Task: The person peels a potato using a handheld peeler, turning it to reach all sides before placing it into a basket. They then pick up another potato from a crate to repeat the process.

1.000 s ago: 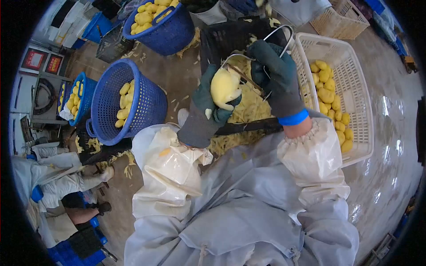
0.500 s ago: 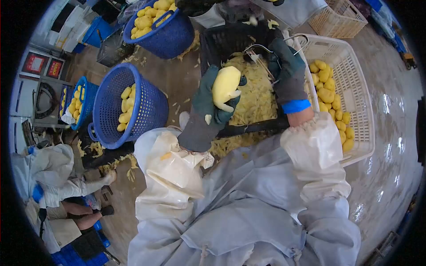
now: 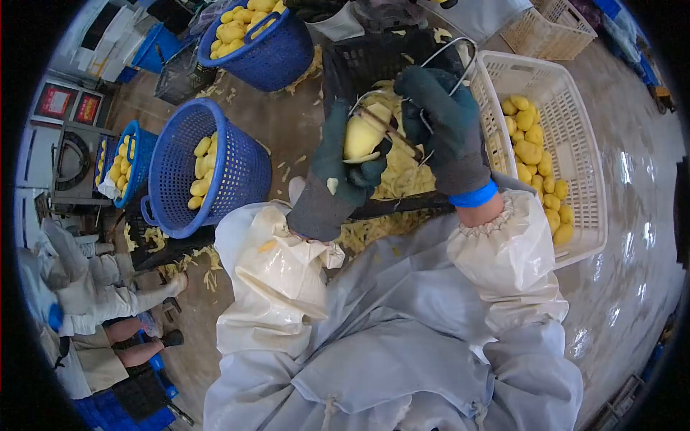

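My left hand (image 3: 336, 169), in a dark green and grey glove, is closed around a pale yellow peeled potato (image 3: 359, 140). A strip of peel hangs along the potato's lower side. The gloved fingers of my right hand (image 3: 449, 118) are wrapped round a peeler (image 3: 392, 131) with a bent wire frame. Its blade bar lies across the potato's right side. Below both hands stands a black crate (image 3: 402, 206) holding a heap of peelings (image 3: 411, 178). A blue band (image 3: 474, 195) circles my right wrist.
A white crate (image 3: 586, 136) of potatoes (image 3: 530, 153) stands on the right. Blue baskets (image 3: 244, 169) with potatoes stand to the left and at the upper left (image 3: 277, 65). Another person (image 3: 86, 287) is at the lower left. Peel scraps (image 3: 208, 269) litter the floor.
My right hand has moved left and down, bringing the peeler from beside the potato onto it. My left hand still holds the potato, now turned somewhat.
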{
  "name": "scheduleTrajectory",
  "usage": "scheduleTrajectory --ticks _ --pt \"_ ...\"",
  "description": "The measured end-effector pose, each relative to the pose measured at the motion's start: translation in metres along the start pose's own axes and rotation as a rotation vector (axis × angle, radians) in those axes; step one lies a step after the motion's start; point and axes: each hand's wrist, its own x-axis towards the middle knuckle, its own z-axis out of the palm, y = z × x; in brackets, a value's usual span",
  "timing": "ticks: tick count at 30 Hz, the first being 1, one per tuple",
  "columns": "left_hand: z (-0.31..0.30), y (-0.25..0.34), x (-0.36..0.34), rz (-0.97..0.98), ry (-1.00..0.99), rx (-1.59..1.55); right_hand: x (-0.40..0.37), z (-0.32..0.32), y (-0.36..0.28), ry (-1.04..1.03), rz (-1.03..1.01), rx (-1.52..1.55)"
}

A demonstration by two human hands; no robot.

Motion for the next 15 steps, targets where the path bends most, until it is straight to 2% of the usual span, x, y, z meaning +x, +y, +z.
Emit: scheduleTrajectory --ticks 1,2,3,5,6,8,9,10,12,13,14,15 --pt "-0.002 -0.001 -0.001 0.032 -0.043 0.042 0.001 0.001 0.002 0.003 0.142 -0.005" --pt "-0.004 -0.001 -0.001 0.066 -0.086 0.084 0.004 -0.001 0.007 0.001 0.142 -0.004" --pt "-0.010 0.001 0.002 0.070 -0.085 0.084 0.008 -0.007 0.016 0.029 0.099 0.020" --pt "-0.023 0.003 0.010 -0.131 -0.243 0.044 0.018 -0.015 0.022 0.152 0.016 0.007" --pt "-0.023 0.002 0.010 -0.131 -0.245 0.045 0.017 -0.018 0.019 0.153 0.014 0.007" --pt "-0.024 0.001 0.012 -0.134 -0.265 -0.035 0.014 -0.023 0.014 0.053 -0.120 -0.039" --pt "-0.025 0.000 0.012 -0.134 -0.266 -0.038 0.009 -0.018 0.010 -0.019 -0.280 -0.312" --pt "-0.027 -0.001 0.012 -0.134 -0.212 -0.081 0.007 -0.010 0.008 -0.020 -0.277 -0.314" --pt "-0.026 -0.001 0.009 -0.140 -0.152 -0.120 0.002 0.002 0.008 0.057 0.082 -0.021" --pt "-0.021 0.002 0.006 -0.146 -0.199 -0.027 0.011 -0.007 0.021 0.088 -0.151 -0.097" --pt "-0.018 0.005 0.004 -0.147 -0.248 0.066 0.022 -0.021 0.027 0.167 0.011 -0.039" --pt "-0.023 0.007 0.006 -0.142 -0.251 0.067 0.028 -0.027 0.024 0.194 0.039 0.047"
